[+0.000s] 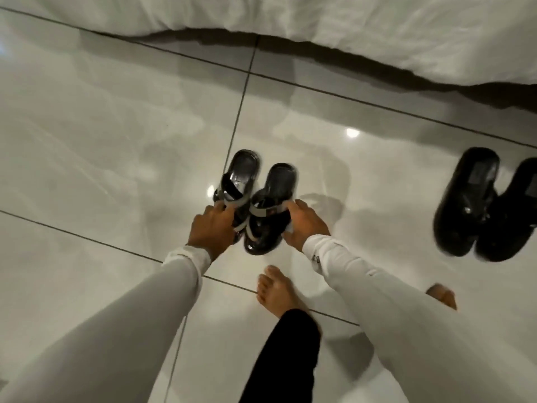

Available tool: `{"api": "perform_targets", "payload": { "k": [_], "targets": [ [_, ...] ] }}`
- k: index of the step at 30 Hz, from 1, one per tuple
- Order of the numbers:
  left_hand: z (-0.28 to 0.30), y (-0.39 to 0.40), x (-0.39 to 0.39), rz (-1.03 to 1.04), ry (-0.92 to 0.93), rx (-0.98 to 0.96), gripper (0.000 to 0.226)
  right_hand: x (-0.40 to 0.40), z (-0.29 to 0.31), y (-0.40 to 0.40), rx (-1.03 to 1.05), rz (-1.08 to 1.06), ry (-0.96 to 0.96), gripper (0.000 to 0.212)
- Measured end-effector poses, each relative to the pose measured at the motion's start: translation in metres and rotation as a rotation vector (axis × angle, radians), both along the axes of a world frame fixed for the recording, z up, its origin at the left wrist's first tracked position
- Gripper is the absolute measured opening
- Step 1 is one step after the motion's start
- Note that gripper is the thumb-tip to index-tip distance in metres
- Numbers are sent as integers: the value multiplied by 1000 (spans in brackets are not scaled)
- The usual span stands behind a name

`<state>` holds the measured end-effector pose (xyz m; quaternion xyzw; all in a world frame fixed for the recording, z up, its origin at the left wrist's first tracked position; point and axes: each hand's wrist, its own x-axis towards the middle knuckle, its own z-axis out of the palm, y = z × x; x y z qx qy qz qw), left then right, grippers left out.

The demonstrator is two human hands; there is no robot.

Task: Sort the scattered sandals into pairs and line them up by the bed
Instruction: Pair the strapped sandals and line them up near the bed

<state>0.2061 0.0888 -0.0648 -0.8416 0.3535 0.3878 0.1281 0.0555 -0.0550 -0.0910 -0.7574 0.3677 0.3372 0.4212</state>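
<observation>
Two black sandals with grey straps lie side by side at the centre of the glossy tiled floor, heels pointing toward the bed. My left hand (213,225) grips the left strapped sandal (239,177) at its straps. My right hand (305,223) holds the right strapped sandal (277,190) at its toe end. A pair of plain black slides (476,202) stands together on the floor at the right. The bed (377,21), draped in a white sheet, runs along the top.
White glossy floor tiles (101,135) with dark grout lines spread to the left and toward the bed. My bare feet (276,289) stand just behind the strapped sandals. A dark gap shows under the sheet's hem.
</observation>
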Motion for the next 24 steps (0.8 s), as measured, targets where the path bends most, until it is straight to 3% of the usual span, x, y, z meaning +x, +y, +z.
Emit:
{"api": "perform_targets", "payload": {
  "k": [3, 6, 10, 14, 24],
  "targets": [
    [-15, -14, 31, -70, 1, -24, 48, 40, -13, 10, 33, 24, -63, 76],
    [-33, -30, 41, -144, 68, 7, 41, 58, -31, 8, 68, 83, 12, 73],
    [-50, -38, 44, -240, 72, 88, 25, 57, -54, 8, 78, 164, 72, 56],
    [-57, -48, 46, -321, 43, 81, 23, 51, -64, 2, 14, 76, 32, 35],
    [-37, -110, 48, -311, 76, 47, 26, 41, -46, -56, -61, 31, 7, 33]
  ]
}}
